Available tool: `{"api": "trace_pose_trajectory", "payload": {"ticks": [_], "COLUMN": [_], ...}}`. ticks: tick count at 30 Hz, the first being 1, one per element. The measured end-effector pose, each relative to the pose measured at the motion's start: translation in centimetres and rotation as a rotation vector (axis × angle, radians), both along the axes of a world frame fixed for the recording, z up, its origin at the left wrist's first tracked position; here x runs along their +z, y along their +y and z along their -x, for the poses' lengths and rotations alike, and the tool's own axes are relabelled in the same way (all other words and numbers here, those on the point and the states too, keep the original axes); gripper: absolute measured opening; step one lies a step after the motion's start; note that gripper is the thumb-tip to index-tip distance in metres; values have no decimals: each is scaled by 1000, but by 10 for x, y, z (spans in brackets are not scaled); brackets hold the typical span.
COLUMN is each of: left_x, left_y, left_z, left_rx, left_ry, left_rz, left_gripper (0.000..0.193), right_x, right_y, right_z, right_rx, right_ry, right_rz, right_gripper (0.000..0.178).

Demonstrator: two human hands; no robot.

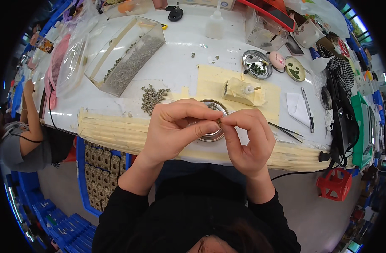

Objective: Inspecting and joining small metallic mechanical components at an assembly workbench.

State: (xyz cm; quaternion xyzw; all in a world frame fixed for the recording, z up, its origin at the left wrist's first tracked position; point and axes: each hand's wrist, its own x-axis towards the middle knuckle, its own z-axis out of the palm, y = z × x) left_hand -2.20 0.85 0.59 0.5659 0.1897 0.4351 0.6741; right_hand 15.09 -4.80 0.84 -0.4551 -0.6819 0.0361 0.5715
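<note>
The left hand [174, 128] and right hand [252, 141] pinch a tiny brownish piece [220, 121], material unclear; probably light, stiff, easily dropped, best held by its edges.

The clothing on show is a plain black top [180, 219]. Its 2 sleeves [122, 213] (black too) stop around mid-forearm.

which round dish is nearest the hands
The round dish below the left hand and right hand, partly hidden; the silver dish and pale dish, both holding green pieces, sit farther off.
</note>
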Motion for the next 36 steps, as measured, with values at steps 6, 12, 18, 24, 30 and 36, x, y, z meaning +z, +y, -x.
{"api": "trace_pose_trajectory", "payload": {"ticks": [6, 12, 18, 24, 30, 36], "left_x": [-4, -4, -3, -2, -9, -9], "left_y": [1, -6, -4, -8, -7, -10], "left_z": [-4, -5, -4, -3, -4, -5], "left_rx": [10, 71, 67, 88, 62, 75], "left_ry": [-24, -23, 7, 39, 51, 28], "left_rz": [14, 95, 46, 71, 11, 55], "left_gripper": [21, 38, 56, 51, 22, 18], "right_x": [-4, -6, -7, -6, -8, -8], "right_y": [1, 1, 1, -2, -2, -3], "right_z": [3, 5, 3, 6, 5, 6], "right_rx": [-3, -21, 9, -31, -64, -71], "right_ry": [40, 17, -32, 7, -4, -3], "right_rz": [11, 0, 11, 42, 13, 11], "right_gripper": [21, 24, 27, 23, 21, 22]}}
